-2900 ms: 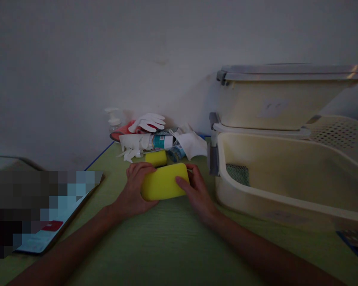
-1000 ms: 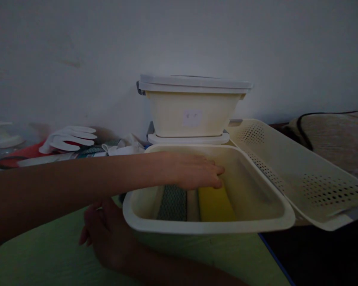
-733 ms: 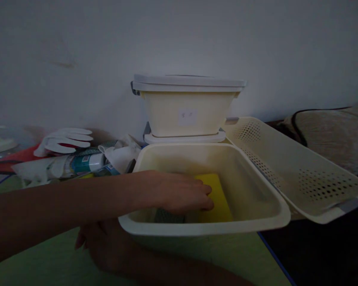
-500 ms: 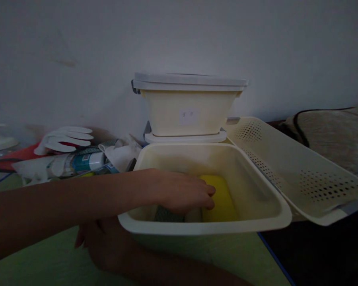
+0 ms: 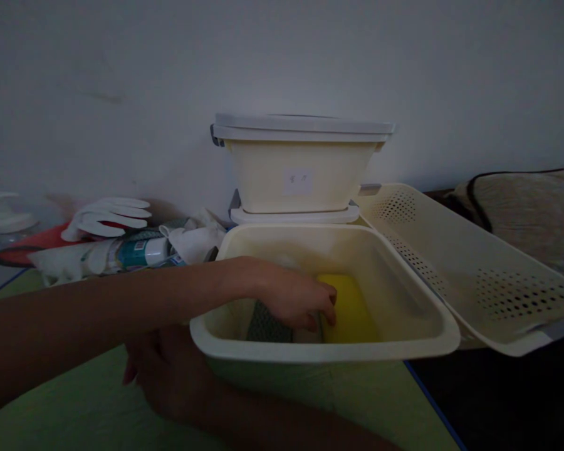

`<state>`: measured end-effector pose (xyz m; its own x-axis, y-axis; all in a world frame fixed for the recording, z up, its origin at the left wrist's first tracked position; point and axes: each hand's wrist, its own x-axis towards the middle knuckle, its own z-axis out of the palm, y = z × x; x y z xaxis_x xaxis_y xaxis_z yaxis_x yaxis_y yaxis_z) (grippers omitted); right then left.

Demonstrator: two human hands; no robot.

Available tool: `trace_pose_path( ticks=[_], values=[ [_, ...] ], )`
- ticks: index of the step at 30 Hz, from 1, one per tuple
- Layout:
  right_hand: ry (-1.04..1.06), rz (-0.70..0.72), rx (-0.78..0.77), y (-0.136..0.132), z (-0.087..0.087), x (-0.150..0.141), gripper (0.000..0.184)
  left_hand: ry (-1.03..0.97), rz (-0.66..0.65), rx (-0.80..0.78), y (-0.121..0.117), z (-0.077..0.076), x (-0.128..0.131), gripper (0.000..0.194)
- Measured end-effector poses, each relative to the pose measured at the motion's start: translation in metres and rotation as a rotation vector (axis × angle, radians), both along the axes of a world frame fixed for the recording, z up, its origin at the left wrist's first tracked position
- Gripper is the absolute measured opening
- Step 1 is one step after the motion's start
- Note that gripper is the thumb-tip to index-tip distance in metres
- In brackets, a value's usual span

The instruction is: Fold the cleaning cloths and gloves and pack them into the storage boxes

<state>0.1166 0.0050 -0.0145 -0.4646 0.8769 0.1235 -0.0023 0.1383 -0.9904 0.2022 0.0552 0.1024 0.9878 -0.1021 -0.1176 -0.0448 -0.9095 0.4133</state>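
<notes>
My left hand (image 5: 297,297) reaches down into an open cream plastic bin (image 5: 319,354). Its fingers are bent downward and parted, by the left edge of a flat yellow thing (image 5: 350,307) whose kind I cannot make out. I see nothing held between them. Under the palm lie a dark green textured pad or cloth (image 5: 267,326) and a whitish item (image 5: 306,336). My right hand (image 5: 172,373) is crossed beneath the left forearm, low in front of the bin's left corner. It is in shadow, and most of its fingers are hidden.
Behind the bin stands a lidded cream box (image 5: 305,172) with a paper label. A perforated cream basket (image 5: 470,269) leans along the right. At left lie a white glove (image 5: 108,217), a bottle with a teal label (image 5: 134,254) and a pump bottle (image 5: 12,219). A cushion (image 5: 531,216) is far right.
My left hand has shifted slightly, its fingers now pointing further down and showing more of the green textured thing. The view has moved a little. My right hand stays low.
</notes>
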Motion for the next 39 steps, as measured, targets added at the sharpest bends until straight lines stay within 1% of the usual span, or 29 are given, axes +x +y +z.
trace_pose_path(
  ticks=[3,5,8,10,14,16,18,20,21,23,25,26,27,28,30,32,33,34,36,37,39],
  values=[
    [0.017,-0.041,-0.092,-0.002,0.011,0.006,0.023,0.024,0.002,-0.032,0.003,-0.002,0.005,0.018],
    [0.046,-0.038,-0.131,-0.005,0.019,0.01,0.015,0.085,0.022,-0.03,0.004,0.001,0.007,0.019],
    [0.101,-0.03,-0.149,-0.007,0.023,0.013,0.007,0.148,0.092,-0.01,0.001,0.016,0.005,0.022],
    [0.11,-0.03,-0.143,-0.007,0.021,0.013,0.008,0.102,0.151,-0.016,-0.001,0.031,-0.002,0.022],
    [0.097,-0.024,-0.106,-0.007,0.016,0.009,0.012,-0.141,0.296,-0.043,-0.007,0.065,-0.028,0.02],
    [0.103,-0.03,-0.099,-0.007,0.016,0.008,0.012,-0.255,0.384,-0.029,-0.011,0.077,-0.047,0.02],
    [0.103,-0.032,-0.103,-0.007,0.017,0.008,0.011,-0.351,0.495,0.013,-0.015,0.083,-0.07,0.019],
    [0.086,-0.036,-0.099,-0.007,0.017,0.008,0.01,-0.435,0.618,0.063,-0.019,0.08,-0.096,0.017],
    [0.076,-0.038,-0.09,-0.007,0.017,0.008,0.009,-0.472,0.671,0.09,-0.022,0.076,-0.11,0.018],
    [0.062,-0.049,-0.059,-0.006,0.015,0.008,0.009,-0.551,0.749,0.157,-0.026,0.058,-0.139,0.018],
    [0.067,-0.05,-0.026,-0.006,0.013,0.007,0.008,-0.629,0.886,0.222,-0.029,0.032,-0.166,0.017],
    [0.069,-0.05,-0.02,-0.006,0.012,0.007,0.007,-0.631,0.951,0.216,-0.029,0.016,-0.179,0.017],
    [0.069,-0.05,-0.022,-0.006,0.012,0.007,0.008,-0.679,1.014,0.199,-0.029,0.0,-0.19,0.019],
    [0.069,-0.05,-0.027,-0.006,0.013,0.007,0.008,-0.669,1.1,0.154,-0.028,-0.018,-0.201,0.02],
    [0.066,-0.054,-0.038,-0.007,0.014,0.008,0.008,-0.73,1.216,0.071,-0.024,-0.05,-0.218,0.022],
    [0.066,-0.056,-0.04,-0.007,0.015,0.008,0.008,-0.781,1.351,-0.039,-0.019,-0.077,-0.228,0.022],
    [0.073,-0.05,-0.04,-0.007,0.015,0.008,0.008,-0.83,1.436,-0.095,-0.016,-0.087,-0.232,0.021],
    [0.081,-0.045,-0.038,-0.007,0.015,0.008,0.008,-0.862,1.51,-0.157,-0.014,-0.095,-0.233,0.02],
    [0.097,-0.04,-0.031,-0.006,0.013,0.007,0.008,-0.889,1.621,-0.289,-0.012,-0.104,-0.234,0.02],
    [0.105,-0.041,-0.025,-0.006,0.012,0.007,0.007,-0.887,1.652,-0.351,-0.012,-0.106,-0.234,0.02],
    [0.114,-0.047,-0.016,-0.005,0.01,0.007,0.008,-0.866,1.671,-0.456,-0.012,-0.104,-0.233,0.022]
  ],
)
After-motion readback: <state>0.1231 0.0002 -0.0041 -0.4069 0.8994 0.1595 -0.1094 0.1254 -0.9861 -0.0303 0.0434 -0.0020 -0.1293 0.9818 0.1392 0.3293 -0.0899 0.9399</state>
